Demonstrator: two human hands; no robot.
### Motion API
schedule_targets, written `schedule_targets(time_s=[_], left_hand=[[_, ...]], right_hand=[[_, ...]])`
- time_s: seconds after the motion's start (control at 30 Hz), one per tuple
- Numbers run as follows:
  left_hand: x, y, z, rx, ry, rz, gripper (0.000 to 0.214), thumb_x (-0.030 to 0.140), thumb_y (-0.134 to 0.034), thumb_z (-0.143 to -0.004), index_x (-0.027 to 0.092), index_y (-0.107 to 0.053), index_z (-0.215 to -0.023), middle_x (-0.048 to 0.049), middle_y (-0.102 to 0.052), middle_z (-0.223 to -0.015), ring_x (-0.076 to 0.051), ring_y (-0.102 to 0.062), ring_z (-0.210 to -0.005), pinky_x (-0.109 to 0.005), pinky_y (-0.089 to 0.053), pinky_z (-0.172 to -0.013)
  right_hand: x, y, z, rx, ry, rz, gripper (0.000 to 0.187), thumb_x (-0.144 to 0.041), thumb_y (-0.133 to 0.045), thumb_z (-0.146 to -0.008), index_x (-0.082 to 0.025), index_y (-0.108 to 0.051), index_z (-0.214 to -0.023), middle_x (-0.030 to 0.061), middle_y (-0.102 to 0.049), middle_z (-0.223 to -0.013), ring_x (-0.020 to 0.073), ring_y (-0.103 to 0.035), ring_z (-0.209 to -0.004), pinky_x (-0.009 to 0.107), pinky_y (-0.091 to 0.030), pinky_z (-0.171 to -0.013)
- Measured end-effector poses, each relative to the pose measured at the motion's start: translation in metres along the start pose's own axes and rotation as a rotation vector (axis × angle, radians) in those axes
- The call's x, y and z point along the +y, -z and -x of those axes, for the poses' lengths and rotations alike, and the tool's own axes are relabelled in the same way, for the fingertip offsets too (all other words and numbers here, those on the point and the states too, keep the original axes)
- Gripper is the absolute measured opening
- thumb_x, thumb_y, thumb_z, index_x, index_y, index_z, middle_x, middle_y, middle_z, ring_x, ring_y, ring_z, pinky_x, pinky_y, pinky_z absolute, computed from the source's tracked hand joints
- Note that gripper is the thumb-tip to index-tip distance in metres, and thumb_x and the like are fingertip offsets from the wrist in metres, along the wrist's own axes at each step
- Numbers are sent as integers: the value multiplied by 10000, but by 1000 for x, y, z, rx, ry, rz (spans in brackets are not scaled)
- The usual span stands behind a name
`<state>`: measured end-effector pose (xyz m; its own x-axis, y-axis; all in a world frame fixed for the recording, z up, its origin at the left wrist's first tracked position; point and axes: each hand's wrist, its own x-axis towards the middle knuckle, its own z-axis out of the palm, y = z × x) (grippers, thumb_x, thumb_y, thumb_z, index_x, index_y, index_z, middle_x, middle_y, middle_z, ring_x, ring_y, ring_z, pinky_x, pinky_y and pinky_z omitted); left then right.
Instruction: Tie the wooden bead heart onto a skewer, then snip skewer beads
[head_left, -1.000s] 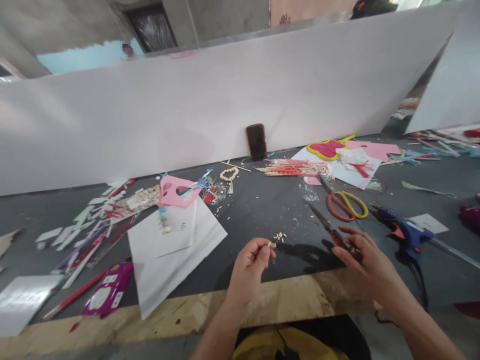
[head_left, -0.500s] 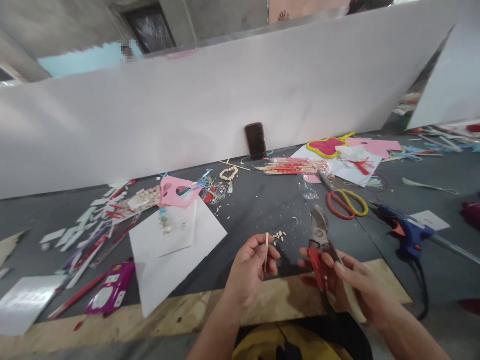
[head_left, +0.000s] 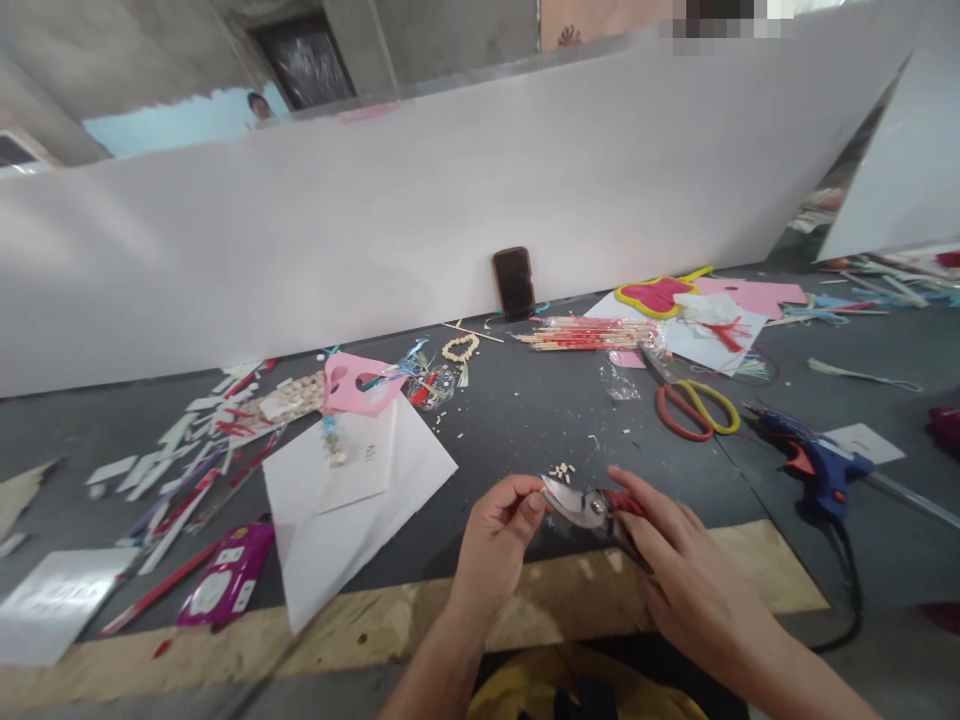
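Observation:
My left hand (head_left: 499, 535) pinches a thin pale stick between thumb and fingers; most of the stick is hidden by them. Wrapped around the handles of pruning shears (head_left: 585, 506) is my right hand (head_left: 679, 555). The shears' metal blades point left and reach my left fingertips, where the stick is held. Whether the blades touch the stick is too small to tell. Just beyond the blades lies a little heap of short cut pieces (head_left: 562, 468) on the dark table (head_left: 517, 420).
Scissors (head_left: 697, 408) and a blue glue gun (head_left: 814, 465) with its cable lie to the right. A phone (head_left: 514, 282) leans on the white partition (head_left: 337, 230). Bundled sticks (head_left: 589, 334) lie behind. White paper (head_left: 330, 560) and a purple packet (head_left: 227, 575) are at left.
My right hand has turned the shears from pointing up to pointing left and brought their blades to my left fingertips. The stick, upright before, is now mostly hidden.

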<state>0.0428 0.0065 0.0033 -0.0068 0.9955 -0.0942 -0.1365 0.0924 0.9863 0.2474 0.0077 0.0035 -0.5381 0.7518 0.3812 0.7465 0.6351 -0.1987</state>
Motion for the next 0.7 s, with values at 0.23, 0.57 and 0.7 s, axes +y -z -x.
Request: schedule_targets(time_s=[0.23, 0.57, 0.7], left_hand=[[5, 1, 5, -37, -56, -46, 255, 384, -550, -853, 151, -626, -784, 18, -508, -656, -84, -374, -603, -196, -311, -579], [5, -1, 6, -65, -60, -70, 229, 364, -548, -858, 160, -615, -778, 14, -561, -700, -89, -406, -625, -193, -315, -599], [4, -1, 5, -58, -54, -77, 242, 374, -549, -853, 156, -628, -784, 14, -533, -686, -98, -394, -632, -200, -312, -602]], right_hand=[[-1, 1, -4, 16, 42, 228, 306, -49, -447, -739, -139, -611, -980, 174, -472, -1318, 270, -513, -1009, 430, -433, -837], [0, 1, -2, 6, 44, 252, 278, -46, -431, -777, -140, -601, -976, 180, -490, -1296, 272, -517, -978, 421, -447, -795], [1, 3, -1, -27, 42, 237, 193, -74, -445, -785, -169, -590, -870, 161, -497, -1300, 263, -516, -972, 405, -459, -763]])
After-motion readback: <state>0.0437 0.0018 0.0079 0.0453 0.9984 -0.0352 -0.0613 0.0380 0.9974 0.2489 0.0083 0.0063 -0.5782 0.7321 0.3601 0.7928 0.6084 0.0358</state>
